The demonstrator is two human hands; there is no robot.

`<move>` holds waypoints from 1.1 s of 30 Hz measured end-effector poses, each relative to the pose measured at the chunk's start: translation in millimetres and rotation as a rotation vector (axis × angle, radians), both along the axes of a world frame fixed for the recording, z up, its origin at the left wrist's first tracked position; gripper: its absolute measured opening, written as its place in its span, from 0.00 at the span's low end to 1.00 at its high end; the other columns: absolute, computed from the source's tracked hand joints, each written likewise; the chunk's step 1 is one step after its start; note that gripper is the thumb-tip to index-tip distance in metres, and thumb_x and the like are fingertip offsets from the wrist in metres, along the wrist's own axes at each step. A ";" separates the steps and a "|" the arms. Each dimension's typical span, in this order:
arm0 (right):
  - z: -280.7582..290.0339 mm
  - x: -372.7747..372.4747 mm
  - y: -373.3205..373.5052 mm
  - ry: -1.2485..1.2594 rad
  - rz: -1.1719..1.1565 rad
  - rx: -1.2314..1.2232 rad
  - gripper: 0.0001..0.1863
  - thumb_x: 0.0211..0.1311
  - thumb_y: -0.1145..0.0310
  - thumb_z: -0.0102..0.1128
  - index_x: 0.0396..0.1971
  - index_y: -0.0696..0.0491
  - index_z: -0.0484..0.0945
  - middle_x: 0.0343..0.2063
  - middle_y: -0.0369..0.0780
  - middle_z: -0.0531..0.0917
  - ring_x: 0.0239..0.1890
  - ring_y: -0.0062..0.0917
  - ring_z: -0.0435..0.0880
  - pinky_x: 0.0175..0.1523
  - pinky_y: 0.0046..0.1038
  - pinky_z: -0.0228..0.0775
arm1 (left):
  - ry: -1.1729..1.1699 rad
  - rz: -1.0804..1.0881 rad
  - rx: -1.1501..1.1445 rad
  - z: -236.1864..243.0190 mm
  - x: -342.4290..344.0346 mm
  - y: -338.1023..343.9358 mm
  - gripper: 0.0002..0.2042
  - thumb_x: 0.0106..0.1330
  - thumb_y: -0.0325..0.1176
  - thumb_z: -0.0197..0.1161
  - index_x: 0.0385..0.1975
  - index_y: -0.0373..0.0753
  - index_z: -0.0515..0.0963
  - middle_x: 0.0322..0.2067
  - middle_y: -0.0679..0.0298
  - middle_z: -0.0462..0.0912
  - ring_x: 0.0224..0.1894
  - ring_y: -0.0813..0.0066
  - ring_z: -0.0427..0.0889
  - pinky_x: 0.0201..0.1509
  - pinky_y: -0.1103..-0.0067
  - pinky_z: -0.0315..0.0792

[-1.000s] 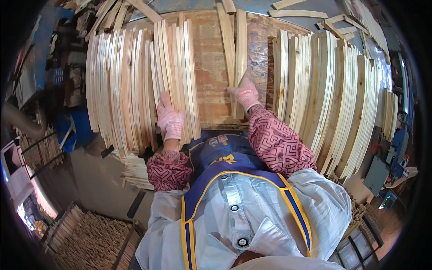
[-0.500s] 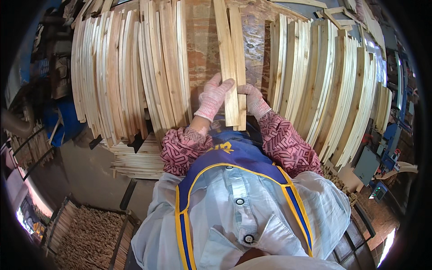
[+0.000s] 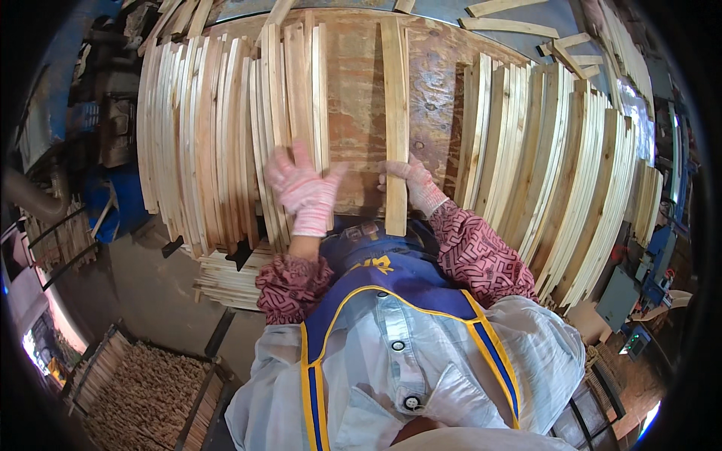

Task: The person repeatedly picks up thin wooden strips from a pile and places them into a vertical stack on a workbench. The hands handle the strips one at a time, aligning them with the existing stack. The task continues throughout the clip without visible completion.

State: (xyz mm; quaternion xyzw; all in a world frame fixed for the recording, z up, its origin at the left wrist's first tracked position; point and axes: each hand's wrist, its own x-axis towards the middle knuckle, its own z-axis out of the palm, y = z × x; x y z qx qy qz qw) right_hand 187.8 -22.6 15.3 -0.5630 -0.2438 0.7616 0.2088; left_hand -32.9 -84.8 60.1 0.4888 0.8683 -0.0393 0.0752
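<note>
My right hand [image 3: 410, 178], in a pink and white knitted glove, grips a wooden strip [image 3: 395, 113] near its close end. The strip lies lengthwise over the bare middle of a worn plywood board [image 3: 353, 90], and its end reaches over the near edge toward my apron. My left hand [image 3: 303, 184], gloved the same way, is spread with its fingers apart above the near part of the left row of wooden strips [image 3: 289, 113]. It holds nothing. A second row of strips [image 3: 519, 143] stands packed to the right of my right hand.
Loose wood pieces [image 3: 511, 22] lie past the board's far edge. Below left, a stack of strips [image 3: 233, 278] sits under the board, and a crate [image 3: 143, 383] holds many stick ends. A blue bin [image 3: 116, 203] stands left; machinery [image 3: 639, 278] stands right.
My left hand has let go of the strip and moved left over the left row, fingers spreading. The strips between my hands now appear as one upright piece in my right hand.
</note>
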 end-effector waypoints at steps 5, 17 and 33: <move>-26.8 -4.0 1.4 -0.110 0.082 0.191 0.25 0.59 0.70 0.71 0.55 0.55 0.74 0.35 0.39 0.84 0.31 0.25 0.82 0.38 0.29 0.78 | -0.228 0.184 -0.203 -13.7 -39.1 -1.3 0.52 0.52 0.59 0.73 0.75 0.53 0.51 0.74 0.47 0.50 0.71 0.43 0.61 0.73 0.55 0.59; 10.9 -149.1 -33.5 -0.682 0.803 0.567 0.42 0.64 0.46 0.62 0.68 0.60 0.61 0.50 0.55 0.83 0.54 0.44 0.83 0.61 0.39 0.73 | -0.648 0.120 0.121 -52.6 -86.4 -25.1 0.36 0.69 0.60 0.53 0.75 0.55 0.55 0.74 0.52 0.57 0.72 0.44 0.61 0.75 0.59 0.57; 45.9 -155.5 -37.0 0.042 0.597 0.599 0.31 0.71 0.67 0.59 0.71 0.57 0.64 0.57 0.43 0.80 0.51 0.26 0.81 0.54 0.27 0.77 | -0.064 0.933 0.712 -18.6 -66.2 -247.4 0.44 0.52 0.30 0.64 0.74 0.48 0.55 0.51 0.50 0.78 0.47 0.45 0.81 0.50 0.57 0.76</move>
